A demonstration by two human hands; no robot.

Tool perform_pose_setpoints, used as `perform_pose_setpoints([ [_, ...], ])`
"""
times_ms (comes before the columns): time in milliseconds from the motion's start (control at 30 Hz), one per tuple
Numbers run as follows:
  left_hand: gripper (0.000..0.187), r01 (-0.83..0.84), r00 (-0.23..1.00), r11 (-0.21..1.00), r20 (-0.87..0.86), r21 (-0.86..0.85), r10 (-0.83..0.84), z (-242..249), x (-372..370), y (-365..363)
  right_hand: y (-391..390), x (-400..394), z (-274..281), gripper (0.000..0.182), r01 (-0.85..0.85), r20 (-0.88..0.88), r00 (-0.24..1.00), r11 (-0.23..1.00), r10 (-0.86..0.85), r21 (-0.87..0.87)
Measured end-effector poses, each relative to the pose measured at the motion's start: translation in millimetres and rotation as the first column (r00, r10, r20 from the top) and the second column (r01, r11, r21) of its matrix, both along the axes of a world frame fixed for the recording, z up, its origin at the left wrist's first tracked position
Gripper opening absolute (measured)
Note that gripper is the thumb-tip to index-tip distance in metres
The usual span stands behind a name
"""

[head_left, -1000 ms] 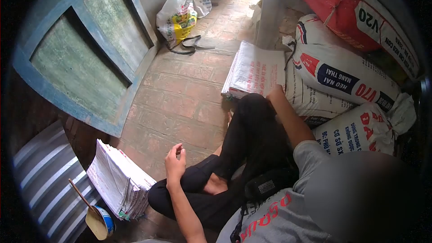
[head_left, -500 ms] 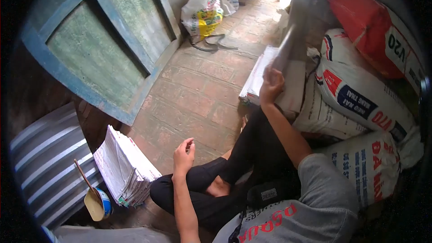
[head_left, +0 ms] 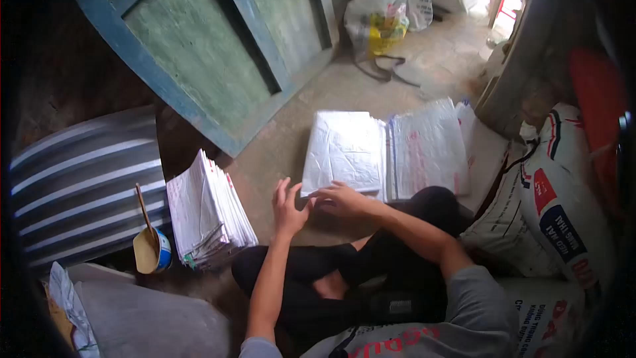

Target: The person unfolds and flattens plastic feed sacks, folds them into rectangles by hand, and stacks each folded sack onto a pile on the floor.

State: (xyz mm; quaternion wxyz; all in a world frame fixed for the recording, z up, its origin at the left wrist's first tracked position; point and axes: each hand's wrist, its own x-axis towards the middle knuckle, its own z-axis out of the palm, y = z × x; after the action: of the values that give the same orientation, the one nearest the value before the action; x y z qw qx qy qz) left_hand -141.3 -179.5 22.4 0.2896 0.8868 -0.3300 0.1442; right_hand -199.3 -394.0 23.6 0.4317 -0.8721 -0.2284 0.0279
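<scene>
A folded white woven sack (head_left: 341, 149) lies flat on the floor ahead of me, its left part overlapping the brick paving. My right hand (head_left: 343, 199) is at its near left corner, fingers bent over the edge and closed on it. Just left of that corner, my left hand (head_left: 290, 211) is raised with fingers curved and apart, holding nothing. Its thumb comes close to the right fingertips. Right beside the folded sack lies a pile of flattened white sacks (head_left: 427, 149) with faint red print.
On my left stands a fanned stack of folded white sacks (head_left: 211, 215), beside a blue-and-white container (head_left: 154, 252) with a stick in it. Corrugated metal (head_left: 93, 176) lies behind these. A blue-green door panel (head_left: 199, 46) leans ahead. Full printed sacks (head_left: 553, 192) line the right.
My right hand has swung leftward from the right-hand pile, bringing a sack over beside it. My left hand has moved up towards it. The view has turned right.
</scene>
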Motion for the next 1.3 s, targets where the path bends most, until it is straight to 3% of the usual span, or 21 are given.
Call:
perform_pose_setpoints([
  [33, 0.054, 0.004, 1.0, 0.992, -0.029, 0.126, -0.001, -15.8, 0.0, 1.6, -3.5, -0.8, -8.1, 0.051, 0.017, -0.011, 1.0, 0.999, -0.017, -0.038],
  [100, 0.054, 0.143, 0.968, 0.977, -0.226, 0.157, -0.106, -37.0, 5.7, -0.5, -15.1, -2.3, -16.2, 0.061, 0.023, -0.186, 0.978, 0.931, -0.097, -0.365],
  [200, 0.051, 0.215, 0.935, 0.949, -0.328, 0.229, -0.133, -47.1, 2.1, -7.7, -35.8, -5.0, -28.2, 0.067, 0.164, -0.109, 0.952, 0.781, -0.285, -0.602],
  [300, 0.048, 0.237, 0.955, 0.939, -0.238, 0.249, -0.178, -48.2, 11.0, -14.9, -64.0, -15.4, -8.4, 0.073, 0.195, -0.12, 0.937, 0.774, -0.329, -0.602],
  [367, 0.041, 0.265, 0.954, 0.922, -0.219, 0.284, -0.207, -51.1, 13.1, -13.1, -91.7, -18.5, -1.2, 0.077, 0.097, -0.255, 0.911, 0.769, -0.324, -0.632],
  [433, 0.037, 0.29, 0.942, 0.903, -0.263, 0.316, -0.21, -59.8, 15.7, -7.1, -108.5, -20.8, 15.3, 0.078, -0.005, -0.321, 0.842, 0.59, -0.433, -0.808],
  [500, 0.031, 0.246, 0.944, 0.914, -0.292, 0.322, -0.151, -70.7, 21.0, -3.5, -134.2, -29.0, 4.7, 0.085, 0.026, -0.172, 0.91, 0.466, -0.378, -0.885],
  [567, 0.027, 0.205, 0.945, 0.92, -0.313, 0.333, -0.097, -77.1, 26.7, -2.4, -154.4, -30.2, -13.9, 0.081, 0.047, -0.132, 0.921, 0.441, -0.368, -0.896],
  [700, 0.019, 0.167, 0.958, 0.895, -0.282, 0.414, -0.048, -74.7, 32.5, -1.7, -153.5, -44.0, -0.6, 0.061, 0.065, -0.107, 0.941, 0.482, -0.321, -0.874],
  [767, 0.015, 0.171, 0.944, 0.91, -0.328, 0.377, -0.042, -76.6, 35.6, 2.2, -151.3, -46.7, 15.1, 0.053, 0.142, -0.166, 0.892, 0.609, -0.421, -0.78],
  [900, 0.014, -0.125, 0.938, 0.988, -0.314, 0.093, 0.148, -67.5, 36.4, 0.6, -155.9, -46.2, 16.5, 0.053, 0.35, -0.176, 0.832, 0.744, -0.526, -0.569],
  [933, 0.015, -0.203, 0.935, 0.979, -0.295, 0.008, 0.196, -60.4, 39.2, -0.9, -151.9, -48.9, 18.3, 0.027, 0.485, -0.108, 0.748, 0.65, -0.654, -0.585],
  [1033, 0.019, -0.364, 0.926, 0.867, -0.235, -0.34, 0.296, -47.0, 45.9, 0.2, -158.5, -49.6, 17.4, 0.021, 0.652, 0.116, 0.734, 0.647, -0.669, -0.394],
  [1100, 0.023, -0.591, 0.806, 0.671, -0.292, -0.448, 0.515, -49.2, 58.8, 1.4, -155.2, -40.0, 15.5, 0.019, 0.855, 0.227, 0.515, 0.476, -0.827, -0.206],
  [1167, 0.028, -0.758, 0.643, 0.429, -0.453, -0.491, 0.618, -41.3, 61.4, 9.1, -154.0, -21.8, 28.1, 0.02, 0.965, 0.25, 0.241, 0.259, -0.938, 0.039],
  [1200, 0.032, -0.808, 0.575, 0.327, -0.539, -0.49, 0.616, -40.9, 66.6, 15.5, -153.9, -15.1, 32.4, 0.017, 0.919, 0.234, 0.178, 0.246, -0.956, 0.308],
  [1233, 0.036, -0.875, 0.477, 0.187, -0.727, -0.447, 0.493, -42.8, 64.8, 17.9, -157.3, -10.3, 39.1, 0.019, 0.849, 0.154, 0.148, 0.206, -0.977, 0.487],
  [1300, 0.04, -0.801, 0.595, 0.013, -0.793, -0.598, 0.131, -55.7, 74.1, 33.1, -163.3, 0.0, 48.3, 0.025, 0.626, -0.041, 0.158, 0.068, -0.987, 0.777],
])
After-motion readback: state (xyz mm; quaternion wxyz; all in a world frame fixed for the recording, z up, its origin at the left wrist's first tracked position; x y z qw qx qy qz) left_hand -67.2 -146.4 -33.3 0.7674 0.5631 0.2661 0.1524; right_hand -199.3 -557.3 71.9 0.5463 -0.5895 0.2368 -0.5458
